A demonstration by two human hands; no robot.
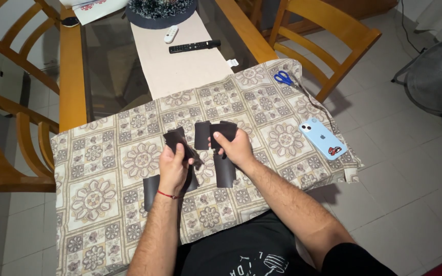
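Centre of frame, over the patterned cloth (103, 194) on the counter: left hand (174, 166) pinches one dark sheet piece (177, 140); right hand (237, 147) grips another dark piece (225, 129). Pieces look thin, light, flexible, matte black with curled edges; probably best held by the edges. More pieces (225, 171) lie below the hands.

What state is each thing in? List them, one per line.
Left hand: gripping a dark sheet.
Right hand: holding another dark sheet.
Scissors: closed, lying flat.
Phone: face down.
Black remote: lying flat.
Fan: standing on the floor.
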